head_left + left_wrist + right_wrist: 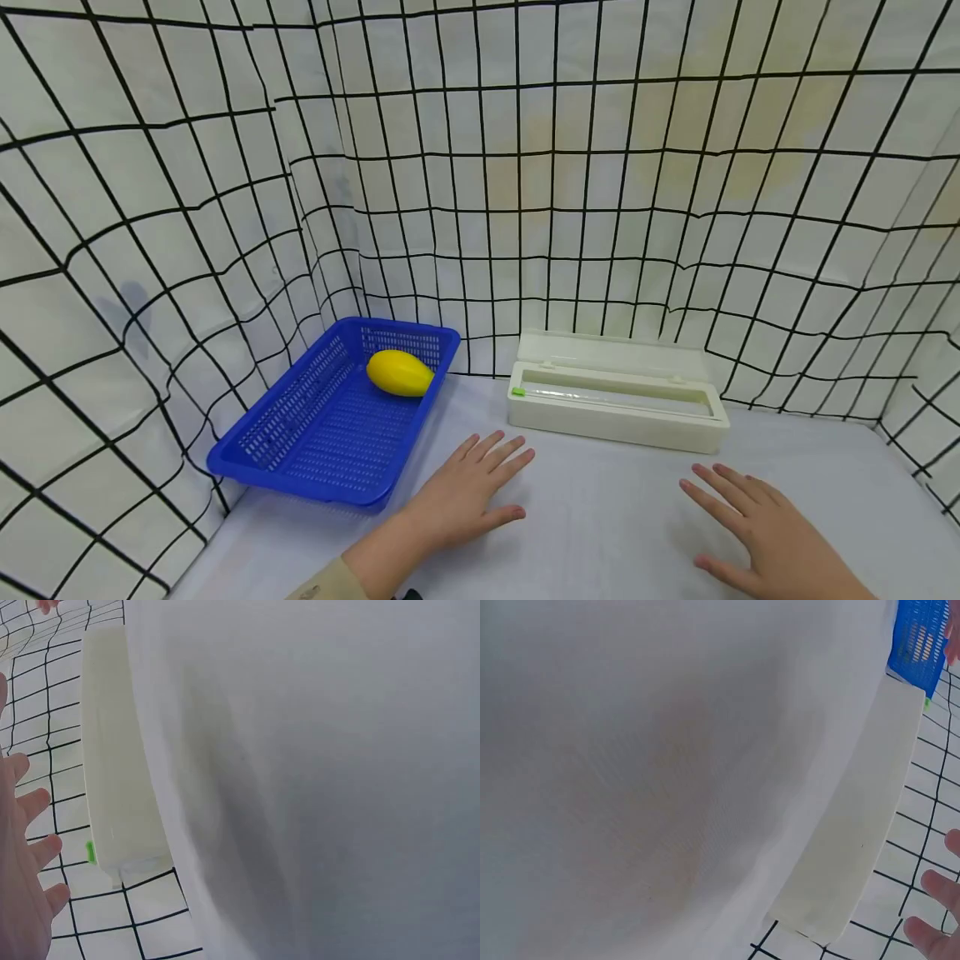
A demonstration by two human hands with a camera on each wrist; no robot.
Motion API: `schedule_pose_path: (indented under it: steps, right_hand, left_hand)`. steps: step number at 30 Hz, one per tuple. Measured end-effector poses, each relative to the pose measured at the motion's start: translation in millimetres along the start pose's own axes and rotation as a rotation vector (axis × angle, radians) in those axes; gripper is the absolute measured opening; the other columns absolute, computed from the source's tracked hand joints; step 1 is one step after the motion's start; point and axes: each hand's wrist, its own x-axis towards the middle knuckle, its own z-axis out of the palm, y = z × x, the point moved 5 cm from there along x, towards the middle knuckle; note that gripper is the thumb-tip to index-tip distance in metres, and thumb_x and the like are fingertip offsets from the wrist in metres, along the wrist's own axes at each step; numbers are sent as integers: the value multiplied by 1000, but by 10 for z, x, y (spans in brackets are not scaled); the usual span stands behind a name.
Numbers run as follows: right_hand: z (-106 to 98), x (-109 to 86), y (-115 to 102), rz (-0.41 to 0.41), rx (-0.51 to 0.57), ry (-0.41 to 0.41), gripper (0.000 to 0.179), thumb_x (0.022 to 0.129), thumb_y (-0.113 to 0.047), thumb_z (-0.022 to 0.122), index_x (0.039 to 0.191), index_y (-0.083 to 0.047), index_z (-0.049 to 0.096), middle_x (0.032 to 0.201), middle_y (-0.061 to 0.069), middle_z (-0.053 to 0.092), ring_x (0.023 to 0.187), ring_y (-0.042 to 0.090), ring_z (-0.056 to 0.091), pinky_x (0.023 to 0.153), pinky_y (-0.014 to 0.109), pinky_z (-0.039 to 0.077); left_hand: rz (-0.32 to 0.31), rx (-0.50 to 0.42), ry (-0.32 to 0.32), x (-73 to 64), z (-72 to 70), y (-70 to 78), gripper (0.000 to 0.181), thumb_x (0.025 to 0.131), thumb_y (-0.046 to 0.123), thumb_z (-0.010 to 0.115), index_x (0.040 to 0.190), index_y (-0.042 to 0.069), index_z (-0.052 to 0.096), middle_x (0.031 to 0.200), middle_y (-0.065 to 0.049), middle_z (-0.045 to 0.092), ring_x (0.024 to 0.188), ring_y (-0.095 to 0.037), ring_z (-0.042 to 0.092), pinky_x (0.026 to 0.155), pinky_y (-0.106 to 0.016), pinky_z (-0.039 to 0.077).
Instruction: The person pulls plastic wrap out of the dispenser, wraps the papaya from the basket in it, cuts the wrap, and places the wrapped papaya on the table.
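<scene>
Both hands hover over the white table with fingers spread and nothing held. My left hand [468, 496] is between the blue basket [300, 492] and the white box, its fingertips pointing toward the box. Farther right, my right hand [765, 533] is in front of the box's right end. The long white box [615, 425] has its lid [611, 354] raised at the back; a clear roll and a small green piece [517, 392] show at its opening. In the left wrist view, the box front [120, 750] stands beyond the left fingers [34, 802].
A yellow, lemon-shaped object [400, 372] lies in the basket's far right corner. Black wire grid [555, 208] backed by white cloth encloses the table on the left, back and right. The white tabletop [592, 517] stretches in front of the box.
</scene>
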Motion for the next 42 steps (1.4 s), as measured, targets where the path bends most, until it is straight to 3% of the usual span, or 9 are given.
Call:
schedule_pose_path:
  steps: [3,6,8,10,20,30,38,42]
  right_hand:
    - [-11,26,24,37,19,-5,82,78,-62,74,148,-29,48,144,2,52,132,21,42,116,27,14]
    - [-8,50,50,97,58,-23,78,77,-55,78,146,-32,50,138,1,55,121,24,51,104,40,32]
    - [0,65,82,136,78,-33,75,77,-52,80,144,-34,52,135,0,56,118,26,54,93,45,40]
    - [5,85,123,162,98,-32,71,77,-49,81,142,-33,55,132,1,58,114,28,57,90,49,43]
    - [68,216,379,272,128,-42,56,82,-42,79,133,-27,63,119,6,63,108,32,60,87,57,47]
    - [134,322,626,370,166,-29,50,88,-39,74,132,-18,64,121,13,61,111,39,56,90,60,44]
    - [224,398,845,402,156,-42,49,90,-36,72,132,-11,64,122,18,59,112,42,53,89,61,44]
    - [265,459,968,434,169,-97,49,93,-37,68,133,-9,62,125,20,56,114,44,51,90,64,43]
  left_hand:
    - [-15,-4,28,36,-12,-17,73,100,62,39,160,33,11,164,3,21,150,-26,18,119,-53,17]
    - [-32,-2,49,77,-24,-40,72,100,61,40,160,31,13,163,2,24,149,-27,21,119,-52,19]
    - [-49,-11,55,111,-30,-62,72,100,60,41,160,31,15,162,2,26,148,-27,22,119,-51,19]
    - [-73,-26,54,146,-43,-85,71,100,61,41,160,30,18,162,2,27,148,-27,23,119,-51,20]
    - [-145,-65,112,332,-75,-196,71,100,64,34,159,27,22,161,0,29,146,-26,27,118,-48,24]
    - [-201,-92,177,566,-97,-262,69,101,61,36,158,26,24,158,-2,33,145,-26,29,117,-48,26]
    - [-253,-91,166,808,-95,-355,65,102,59,35,157,25,29,159,-2,32,145,-26,28,117,-47,25]
    - [-259,-81,162,930,-97,-401,62,103,56,35,157,26,30,158,0,34,144,-27,30,117,-48,26]
